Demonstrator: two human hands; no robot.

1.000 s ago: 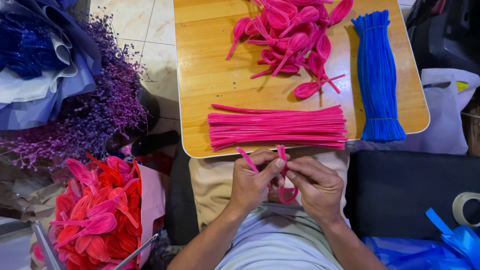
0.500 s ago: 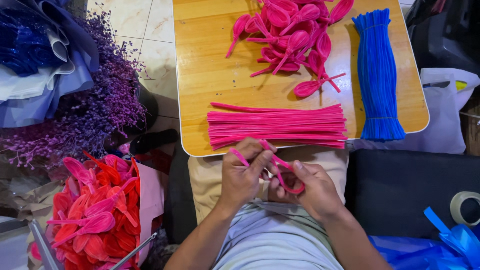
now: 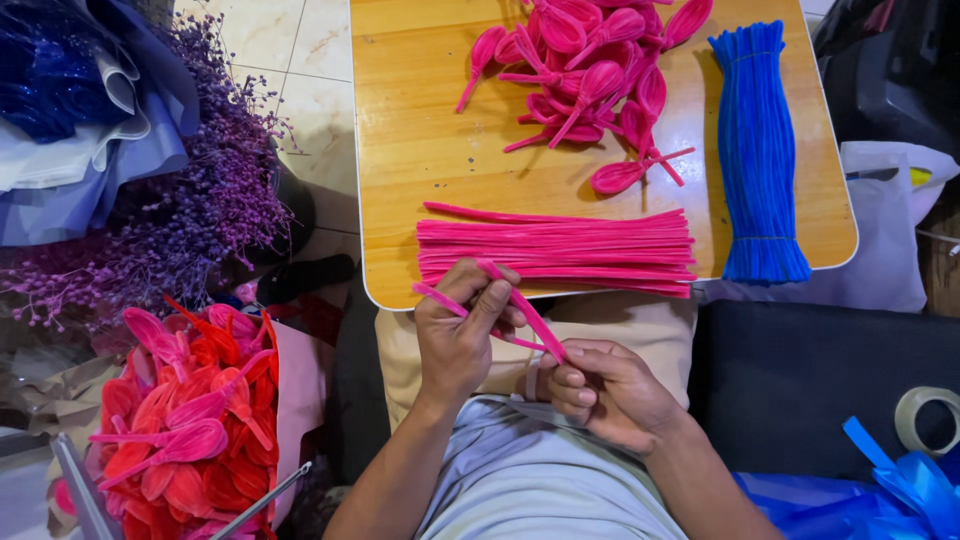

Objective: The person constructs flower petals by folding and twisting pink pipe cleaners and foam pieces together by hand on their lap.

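— What can't you make out around your hands?

— Your left hand (image 3: 462, 335) covers the middle of the pink pipe cleaner (image 3: 525, 312), so its bend is hidden; your right hand (image 3: 612, 388) hides the lower end.

— And at the edges?

— The wooden board (image 3: 420, 150) and the pile of pink loops (image 3: 590, 70) run off the top. The tape roll (image 3: 925, 418) at lower right is cut off, possibly clear tape.

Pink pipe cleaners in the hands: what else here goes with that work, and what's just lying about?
In use:
left hand
right hand
bent pink pipe cleaner
straight pink pipe cleaners
finished pink loops
wooden board

Lying about:
blue pipe cleaners
purple dried flowers
tape roll
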